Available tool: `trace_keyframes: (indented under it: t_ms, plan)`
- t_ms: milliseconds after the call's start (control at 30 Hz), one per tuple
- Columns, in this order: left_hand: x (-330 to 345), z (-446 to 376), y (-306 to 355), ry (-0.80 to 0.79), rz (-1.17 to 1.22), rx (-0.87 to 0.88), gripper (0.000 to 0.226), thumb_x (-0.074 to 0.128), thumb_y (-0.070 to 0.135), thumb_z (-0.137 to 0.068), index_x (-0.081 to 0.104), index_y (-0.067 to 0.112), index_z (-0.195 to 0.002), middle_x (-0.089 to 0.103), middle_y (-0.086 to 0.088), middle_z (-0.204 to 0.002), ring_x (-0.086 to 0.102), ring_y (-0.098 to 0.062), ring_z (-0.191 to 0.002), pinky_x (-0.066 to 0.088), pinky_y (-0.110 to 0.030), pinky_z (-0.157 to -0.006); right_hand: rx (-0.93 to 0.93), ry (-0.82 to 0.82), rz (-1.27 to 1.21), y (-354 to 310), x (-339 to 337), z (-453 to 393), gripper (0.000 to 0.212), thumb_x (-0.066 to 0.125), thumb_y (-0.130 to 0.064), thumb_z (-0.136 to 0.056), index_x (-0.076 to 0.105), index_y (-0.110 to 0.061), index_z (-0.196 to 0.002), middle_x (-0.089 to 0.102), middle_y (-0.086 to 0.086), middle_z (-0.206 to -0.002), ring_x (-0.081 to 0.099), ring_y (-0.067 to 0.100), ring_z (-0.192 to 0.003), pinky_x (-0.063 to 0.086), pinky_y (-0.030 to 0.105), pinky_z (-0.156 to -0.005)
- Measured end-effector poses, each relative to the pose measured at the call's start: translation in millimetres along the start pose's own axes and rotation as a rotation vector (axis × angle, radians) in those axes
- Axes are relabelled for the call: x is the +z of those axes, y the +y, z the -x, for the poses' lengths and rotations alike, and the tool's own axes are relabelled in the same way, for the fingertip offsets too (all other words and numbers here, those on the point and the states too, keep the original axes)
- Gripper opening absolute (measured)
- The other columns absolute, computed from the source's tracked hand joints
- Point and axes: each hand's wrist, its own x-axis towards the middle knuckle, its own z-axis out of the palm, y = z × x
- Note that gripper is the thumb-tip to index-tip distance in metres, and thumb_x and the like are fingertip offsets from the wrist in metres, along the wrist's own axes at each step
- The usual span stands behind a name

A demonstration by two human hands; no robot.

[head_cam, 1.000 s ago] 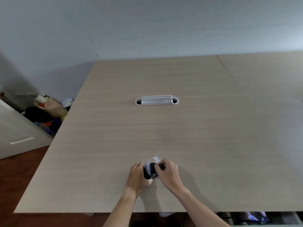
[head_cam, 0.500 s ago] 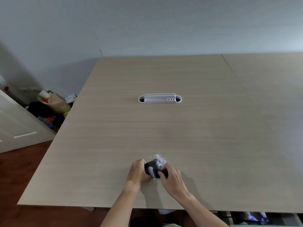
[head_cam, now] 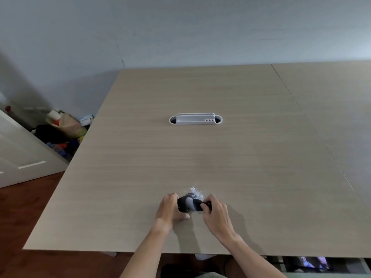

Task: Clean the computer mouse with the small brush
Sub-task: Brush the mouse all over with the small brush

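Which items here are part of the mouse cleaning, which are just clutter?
In use: mouse, held by left hand; brush, held by right hand; white crumbs on the table.

Idle: white cable port mid-table; bags on the floor; door.

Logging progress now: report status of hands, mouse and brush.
Left hand grips mouse, tilted up off table. Right hand holds brush against it. White dust just beyond mouse. Nothing in the way.
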Motion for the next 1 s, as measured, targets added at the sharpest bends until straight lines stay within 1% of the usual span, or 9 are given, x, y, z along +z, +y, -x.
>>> trace_keyframes:
  t_ms: [100,200,267,367,467,633,767,900,1000]
  plan:
    - [1.6,-0.4,1.4,0.023,-0.025,0.032,0.033,0.068,0.035,-0.056,0.058,0.011,-0.076,0.068,-0.009,-0.082,0.065,-0.031,-0.084,0.052,-0.033,-0.062,-0.032,-0.137,-0.012,-7.5,1.0,-0.8,0.011,0.061,-0.016,-0.086,0.055,-0.017,-0.076,0.056,-0.007,-0.064,0.050,0.010,-0.062,0.036,0.024,-0.057]
    - [-0.2,0.7,2.1,-0.001,-0.038,0.012,0.045,0.077,0.035,-0.053,0.060,0.011,-0.087,0.067,-0.006,-0.089,0.063,-0.028,-0.088,0.051,-0.031,-0.065,0.099,-0.013,0.073,-4.2,-1.6,-11.8,0.010,0.056,-0.018,-0.091,0.056,-0.013,-0.082,0.063,0.001,-0.074,0.051,0.019,-0.069,0.034,0.030,-0.062]
    - [-0.4,-1.2,0.7,-0.025,-0.043,0.014,0.050,0.080,0.032,-0.051,0.060,0.008,-0.091,0.066,-0.007,-0.091,0.063,-0.027,-0.088,0.050,-0.032,-0.066,0.146,0.081,0.022,-4.1,-7.7,-17.3,0.010,0.057,-0.016,-0.090,0.058,-0.012,-0.081,0.061,-0.002,-0.072,0.052,0.017,-0.068,0.035,0.026,-0.058]
    - [1.8,-6.2,-2.6,-0.029,-0.038,0.028,0.043,0.075,0.034,-0.046,0.051,0.012,-0.074,0.067,-0.008,-0.083,0.064,-0.029,-0.083,0.046,-0.030,-0.057,0.083,-0.015,-0.016,-11.5,-10.4,-18.5,0.012,0.060,-0.015,-0.086,0.059,-0.012,-0.075,0.059,-0.006,-0.067,0.052,0.009,-0.064,0.038,0.016,-0.055]
    - [4.1,-10.3,-4.4,-0.040,-0.057,0.038,0.042,0.072,0.036,-0.044,0.043,0.016,-0.066,0.067,-0.009,-0.079,0.065,-0.030,-0.081,0.040,-0.027,-0.053,0.090,-0.113,0.074,-11.9,-8.7,-21.9,0.013,0.056,-0.018,-0.088,0.055,-0.013,-0.076,0.059,0.001,-0.072,0.050,0.020,-0.069,0.035,0.026,-0.058]
    - [4.3,-16.9,-8.6,-0.074,-0.102,0.091,0.048,0.072,0.038,-0.041,0.030,0.019,-0.056,0.043,0.003,-0.059,0.061,-0.032,-0.071,0.033,-0.027,-0.049,0.145,0.033,0.034,-21.5,-15.6,-34.9,0.014,0.053,-0.018,-0.089,0.057,-0.009,-0.079,0.063,0.004,-0.074,0.054,0.024,-0.071,0.041,0.035,-0.060]
    - [4.4,-20.6,-9.5,-0.059,-0.143,0.124,0.042,0.070,0.034,-0.044,0.035,0.016,-0.058,0.058,-0.012,-0.066,0.062,-0.034,-0.074,0.035,-0.028,-0.051,0.107,-0.163,0.056,-32.8,-10.5,-43.8,0.019,0.057,-0.018,-0.083,0.056,-0.003,-0.070,0.058,0.004,-0.069,0.049,0.024,-0.069,0.036,0.032,-0.058]
    - [-2.5,-19.2,-6.2,-0.062,-0.145,0.154,0.037,0.076,0.027,-0.049,0.046,0.014,-0.067,0.054,-0.003,-0.070,0.055,-0.027,-0.069,0.033,-0.027,-0.054,0.175,-0.051,0.134,-34.0,-10.6,-51.9,0.020,0.047,-0.017,-0.088,0.053,-0.001,-0.078,0.060,0.015,-0.075,0.052,0.034,-0.070,0.036,0.038,-0.057]
    - [-4.7,-18.9,-5.4,-0.075,-0.148,0.140,0.037,0.079,0.024,-0.053,0.051,0.012,-0.074,0.056,-0.003,-0.077,0.057,-0.027,-0.077,0.034,-0.028,-0.057,0.136,-0.037,0.076,-43.0,-11.2,-56.3,0.020,0.049,-0.017,-0.087,0.055,-0.001,-0.077,0.061,0.015,-0.074,0.052,0.031,-0.068,0.037,0.038,-0.057]
